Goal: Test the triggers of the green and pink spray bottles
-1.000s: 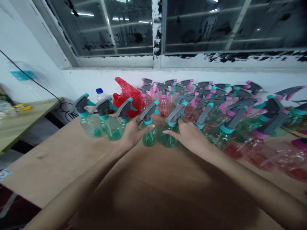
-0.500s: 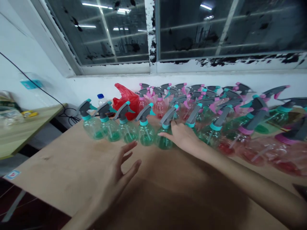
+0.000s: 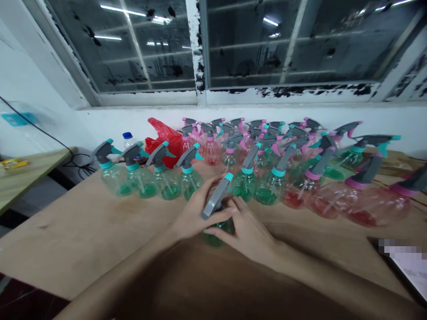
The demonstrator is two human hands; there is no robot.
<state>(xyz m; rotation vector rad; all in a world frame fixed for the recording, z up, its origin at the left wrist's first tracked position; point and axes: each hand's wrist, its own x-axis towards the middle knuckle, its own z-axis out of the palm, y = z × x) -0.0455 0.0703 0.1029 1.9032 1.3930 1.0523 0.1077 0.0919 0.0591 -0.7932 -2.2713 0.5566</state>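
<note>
A clear plastic spray bottle (image 3: pixel 217 235) holding green liquid (its grey trigger head tilts up to the right) is clasped between the left hand (image 3: pixel 196 213) and right hand (image 3: pixel 245 231), fingers curled around it, just before a row of matching green-filled bottles (image 3: pixel 167 184) on a wooden tabletop (image 3: pixel 66 226).

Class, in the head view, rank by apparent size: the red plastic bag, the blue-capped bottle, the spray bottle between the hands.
1. Red plastic bag and spray bottle: unsure, the bottle sits nearer the camera.
2. Smallest: blue-capped bottle.

No readable text, blue label (image 3: pixel 15 119) too blurred to read
</note>
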